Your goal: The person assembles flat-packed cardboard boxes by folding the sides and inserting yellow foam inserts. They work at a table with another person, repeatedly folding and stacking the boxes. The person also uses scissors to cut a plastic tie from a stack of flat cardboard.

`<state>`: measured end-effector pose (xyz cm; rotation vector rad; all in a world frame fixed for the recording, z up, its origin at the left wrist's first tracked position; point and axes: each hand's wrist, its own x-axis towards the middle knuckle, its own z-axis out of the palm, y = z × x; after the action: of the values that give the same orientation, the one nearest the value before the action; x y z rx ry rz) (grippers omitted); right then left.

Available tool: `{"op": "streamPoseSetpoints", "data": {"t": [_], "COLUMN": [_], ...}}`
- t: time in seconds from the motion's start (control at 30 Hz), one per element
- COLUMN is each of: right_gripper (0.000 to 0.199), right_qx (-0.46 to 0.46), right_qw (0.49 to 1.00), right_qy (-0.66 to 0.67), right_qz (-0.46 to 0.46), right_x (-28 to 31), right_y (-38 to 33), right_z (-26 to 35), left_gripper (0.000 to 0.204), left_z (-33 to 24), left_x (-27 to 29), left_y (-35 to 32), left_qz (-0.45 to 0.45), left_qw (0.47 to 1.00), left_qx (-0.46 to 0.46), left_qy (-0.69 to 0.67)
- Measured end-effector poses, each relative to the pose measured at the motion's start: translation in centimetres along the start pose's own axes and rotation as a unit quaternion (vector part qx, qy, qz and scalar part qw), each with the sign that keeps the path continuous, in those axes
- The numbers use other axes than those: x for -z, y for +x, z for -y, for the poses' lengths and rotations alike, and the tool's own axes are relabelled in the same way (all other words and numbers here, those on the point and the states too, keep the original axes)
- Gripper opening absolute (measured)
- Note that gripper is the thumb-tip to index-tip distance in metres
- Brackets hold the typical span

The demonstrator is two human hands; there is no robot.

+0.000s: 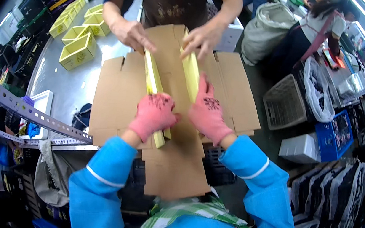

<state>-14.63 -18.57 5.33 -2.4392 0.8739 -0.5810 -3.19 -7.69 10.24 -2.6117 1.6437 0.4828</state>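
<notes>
Strips: two yellow strips (191,71) lay on the cardboard (116,91), long axes running away from the person
Left hand (152,114): grip closed on near end of left strip
Right hand (208,113): flat against right strip, fingers open
Co-worker's hands (131,33): held far ends

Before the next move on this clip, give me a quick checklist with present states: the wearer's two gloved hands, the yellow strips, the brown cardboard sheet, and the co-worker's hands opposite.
1. Left hand gripping the left yellow strip: ok, pink glove closed around its near end.
2. Right hand on the right yellow strip: ok, flat against it, fingers extended.
3. Brown cardboard sheet lying flat under both strips: ok, flaps spread open.
4. Co-worker's hands holding the far ends: ok, one hand at each strip.
5. Strips standing parallel: not ok, they splay apart toward the far end.
6. Strips seated in any slot of the sheet: cannot tell, hands cover the joints.
</notes>
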Motion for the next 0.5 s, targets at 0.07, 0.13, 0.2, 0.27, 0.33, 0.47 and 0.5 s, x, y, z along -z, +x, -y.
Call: {"op": "streamPoseSetpoints", "data": {"t": [0.07,0.13,0.2,0.27,0.33,0.47,0.5], "right_gripper": [0.06,0.048,0.037,0.042,0.05,0.055,0.052], "right_qx": [0.043,0.139,0.22,0.186,0.114,0.295,0.316], "right_qw": [0.997,0.976,0.911,0.877,0.848,0.878,0.879], "right_qy": [0.053,0.137,0.301,0.325,0.329,0.163,0.141], "right_qz": [0.032,0.095,0.178,0.302,0.401,0.34,0.329], "right_x": [1.1,3.7,3.7,5.3,7.6,7.7,7.5], "right_y": [-1.0,-2.5,-2.6,-2.7,-2.5,-1.6,-1.4], "right_z": [0.1,-0.2,-4.5,-3.7,-3.5,-5.2,-5.5], "left_gripper": [0.042,0.046,0.048,0.052,0.053,0.047,0.05], "left_z": [-0.2,3.9,6.0,7.4,7.4,9.7,9.8], "left_x": [3.0,3.4,3.0,2.4,1.5,0.0,-0.1], "left_y": [-0.3,-2.9,-4.2,-5.9,-5.0,-4.2,-4.1], "left_qz": [0.119,0.165,0.128,0.107,0.097,0.046,0.034], "left_qw": [0.988,0.955,0.933,0.93,0.939,0.938,0.942], "left_qx": [-0.078,-0.184,-0.253,-0.269,-0.279,-0.315,-0.315], "left_qy": [-0.06,-0.163,-0.224,-0.226,-0.176,-0.134,-0.116]}}
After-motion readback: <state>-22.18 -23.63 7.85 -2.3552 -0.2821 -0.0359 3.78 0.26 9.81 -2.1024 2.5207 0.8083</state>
